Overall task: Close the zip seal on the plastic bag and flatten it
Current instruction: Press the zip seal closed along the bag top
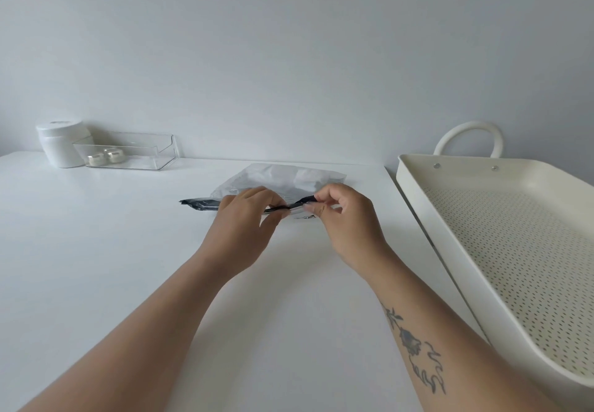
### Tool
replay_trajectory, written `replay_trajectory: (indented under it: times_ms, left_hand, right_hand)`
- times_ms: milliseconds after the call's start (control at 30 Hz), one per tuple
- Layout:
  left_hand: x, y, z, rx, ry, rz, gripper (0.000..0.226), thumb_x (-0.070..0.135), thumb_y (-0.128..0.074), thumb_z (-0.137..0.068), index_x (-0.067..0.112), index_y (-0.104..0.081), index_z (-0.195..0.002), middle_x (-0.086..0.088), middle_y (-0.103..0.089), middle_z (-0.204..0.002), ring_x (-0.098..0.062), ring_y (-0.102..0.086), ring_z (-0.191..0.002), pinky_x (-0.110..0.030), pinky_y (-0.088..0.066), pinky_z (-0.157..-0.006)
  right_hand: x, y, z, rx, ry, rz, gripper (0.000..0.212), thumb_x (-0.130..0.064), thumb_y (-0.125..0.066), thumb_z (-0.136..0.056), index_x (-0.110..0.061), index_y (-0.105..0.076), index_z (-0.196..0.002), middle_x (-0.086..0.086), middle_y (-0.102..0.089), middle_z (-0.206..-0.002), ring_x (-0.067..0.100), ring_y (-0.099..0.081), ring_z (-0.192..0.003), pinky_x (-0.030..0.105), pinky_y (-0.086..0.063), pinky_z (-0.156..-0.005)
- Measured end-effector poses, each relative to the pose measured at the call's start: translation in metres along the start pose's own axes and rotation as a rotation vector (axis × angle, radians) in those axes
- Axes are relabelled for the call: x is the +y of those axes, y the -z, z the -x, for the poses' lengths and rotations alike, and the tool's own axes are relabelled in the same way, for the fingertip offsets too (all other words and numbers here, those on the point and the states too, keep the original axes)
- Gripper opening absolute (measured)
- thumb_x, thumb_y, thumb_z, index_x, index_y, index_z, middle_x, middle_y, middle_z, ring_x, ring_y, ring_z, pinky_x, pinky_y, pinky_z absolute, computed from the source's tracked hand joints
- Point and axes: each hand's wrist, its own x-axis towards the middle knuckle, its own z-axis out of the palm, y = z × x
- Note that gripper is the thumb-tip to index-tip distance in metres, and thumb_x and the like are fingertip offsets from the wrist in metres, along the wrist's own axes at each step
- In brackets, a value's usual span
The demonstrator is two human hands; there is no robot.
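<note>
A clear plastic bag (289,177) with white contents lies on the white table (128,267), near the far edge. Its near edge carries a dark zip seal strip (201,203) that runs left to right. My left hand (246,218) pinches the strip near its middle. My right hand (344,215) pinches the strip a little further right, lifting that part slightly off the table. The left end of the strip lies free on the table. The hands hide the middle and right part of the seal.
A cream perforated tray (501,235) with a looped handle (469,136) stands just past the table's right edge. At the back left are a white jar (62,145) and a clear plastic box (135,151) holding two small jars.
</note>
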Motion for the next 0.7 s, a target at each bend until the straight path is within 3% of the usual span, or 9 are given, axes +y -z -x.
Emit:
replay_trajectory:
  times_ms: [233, 367, 500, 567, 700]
  left_hand:
    - [-0.009, 0.0, 0.001, 0.023, 0.042, -0.033, 0.01, 0.027, -0.051, -0.097, 0.023, -0.06, -0.095, 0.015, -0.058, -0.094, 0.001, -0.039, -0.085, -0.031, -0.03, -0.087]
    - [-0.009, -0.001, 0.003, -0.023, 0.058, -0.055, 0.009, 0.023, -0.048, -0.098, 0.023, -0.056, -0.094, 0.011, -0.057, -0.095, -0.012, -0.049, -0.093, -0.034, -0.03, -0.092]
    - [-0.008, 0.0, 0.006, -0.023, 0.052, -0.035, 0.005, 0.03, -0.057, -0.092, 0.028, -0.054, -0.096, 0.016, -0.057, -0.098, -0.009, -0.049, -0.101, -0.032, -0.027, -0.092]
    - [-0.003, -0.001, 0.006, -0.028, -0.005, -0.02, 0.015, 0.038, -0.064, -0.086, 0.032, -0.056, -0.098, 0.02, -0.058, -0.098, -0.005, -0.048, -0.099, -0.031, -0.027, -0.091]
    - [0.005, -0.005, 0.002, -0.004, -0.053, 0.007, 0.008, 0.035, -0.065, -0.088, 0.03, -0.06, -0.083, 0.02, -0.057, -0.081, -0.006, -0.048, -0.088, -0.033, -0.028, -0.084]
  right_hand:
    - [0.003, 0.008, -0.003, 0.081, -0.071, -0.043, 0.011, -0.02, -0.069, -0.086, -0.011, -0.066, -0.079, -0.007, -0.063, -0.075, -0.003, -0.05, -0.064, 0.006, -0.038, -0.06]
    - [0.006, 0.014, -0.002, -0.029, -0.112, 0.034, 0.011, -0.022, -0.064, -0.09, -0.015, -0.064, -0.081, -0.004, -0.061, -0.075, 0.002, -0.046, -0.061, 0.007, -0.036, -0.056]
    - [0.003, 0.012, 0.001, -0.071, -0.115, 0.014, 0.007, -0.018, -0.067, -0.088, -0.016, -0.065, -0.082, -0.006, -0.064, -0.078, -0.004, -0.051, -0.062, 0.005, -0.037, -0.057]
    - [0.0, 0.006, 0.002, -0.112, -0.121, -0.012, 0.008, -0.017, -0.07, -0.085, -0.018, -0.066, -0.078, -0.009, -0.065, -0.075, -0.008, -0.05, -0.056, 0.005, -0.037, -0.055]
    - [-0.004, 0.002, 0.004, -0.15, -0.108, -0.038, 0.007, -0.017, -0.074, -0.082, -0.017, -0.069, -0.077, -0.011, -0.067, -0.071, -0.007, -0.052, -0.057, 0.006, -0.037, -0.055]
